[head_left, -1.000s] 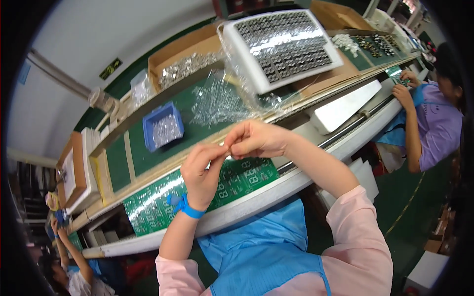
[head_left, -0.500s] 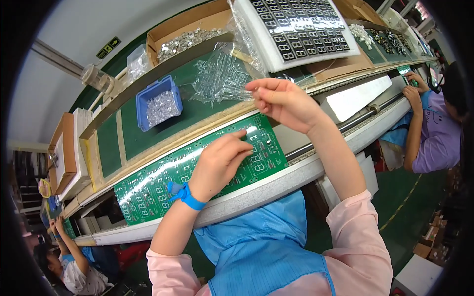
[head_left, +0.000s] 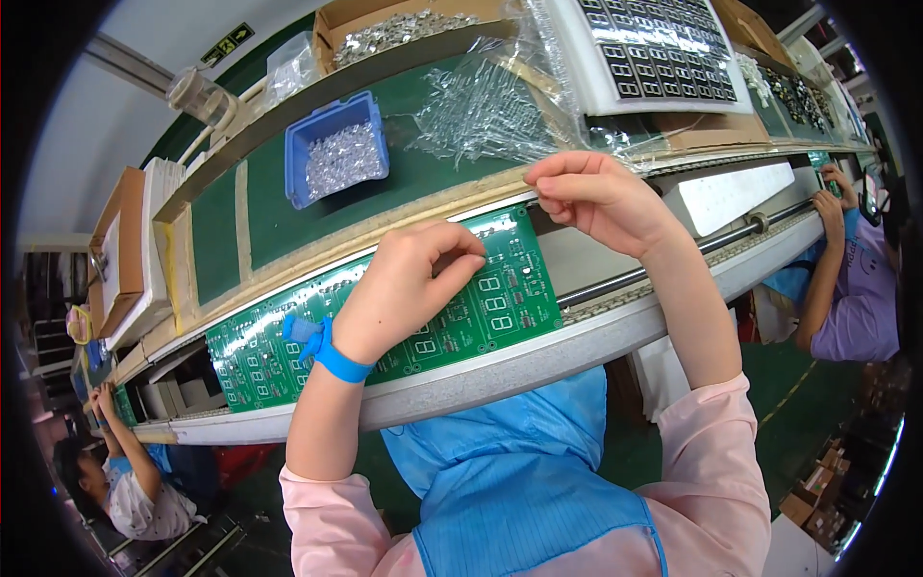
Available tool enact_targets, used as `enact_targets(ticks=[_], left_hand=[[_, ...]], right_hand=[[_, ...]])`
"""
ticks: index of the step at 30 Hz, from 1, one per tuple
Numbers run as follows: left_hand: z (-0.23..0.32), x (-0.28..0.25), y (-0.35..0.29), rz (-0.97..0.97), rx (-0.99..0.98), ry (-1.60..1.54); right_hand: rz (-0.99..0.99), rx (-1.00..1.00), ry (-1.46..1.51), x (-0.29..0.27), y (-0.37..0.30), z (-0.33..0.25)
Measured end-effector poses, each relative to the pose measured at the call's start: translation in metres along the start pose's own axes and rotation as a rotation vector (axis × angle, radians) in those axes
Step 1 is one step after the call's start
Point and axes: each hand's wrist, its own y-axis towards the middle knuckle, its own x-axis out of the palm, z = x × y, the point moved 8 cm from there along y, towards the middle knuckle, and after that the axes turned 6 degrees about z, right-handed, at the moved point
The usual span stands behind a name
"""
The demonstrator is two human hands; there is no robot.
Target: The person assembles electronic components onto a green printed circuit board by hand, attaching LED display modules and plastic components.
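A long green circuit board [head_left: 524,279] with white digit outlines and small parts lies in the conveyor rail in front of me. My left hand [head_left: 404,284], with a blue band [head_left: 341,361] at its wrist, is over the board's middle. Its thumb and index finger curl together close above the board; what they hold, if anything, is too small to make out. Over the board's far right corner, my right hand [head_left: 601,202] has thumb and fingertips pinched together. Anything between them cannot be made out.
Beyond the rail sits a blue bin [head_left: 300,173] of small clear parts, beside crumpled clear plastic [head_left: 481,111]. A cardboard box [head_left: 332,34] of metallic parts and white foam [head_left: 582,82] with digit displays stand behind. Co-workers sit at far left [head_left: 144,490] and right [head_left: 856,279].
The view has shifted, so the bin and foam appear higher and further right. My right hand has come lower, nearer the board. My left fingers have drawn closer together over the board.
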Motion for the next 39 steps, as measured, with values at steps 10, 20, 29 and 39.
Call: enact_targets(ticks=[10, 20, 29, 39], left_hand=[[-0.003, -0.015, -0.009, 0.053, -0.093, -0.264], [-0.017, -0.010, -0.016, 0.080, -0.269, -0.951], [-0.033, 0.004, -0.021, -0.061, -0.392, -1.429], [-0.032, -0.001, -0.025, 0.036, -0.326, -1.103]], right_hand=[[0.064, -0.069, -0.364, 0.016, -0.004, 0.003], [0.055, 0.052, -0.463, 0.023, -0.010, 0.015], [0.054, 0.035, -0.524, 0.020, -0.009, 0.020], [0.068, -0.042, -0.586, 0.020, -0.011, 0.019]])
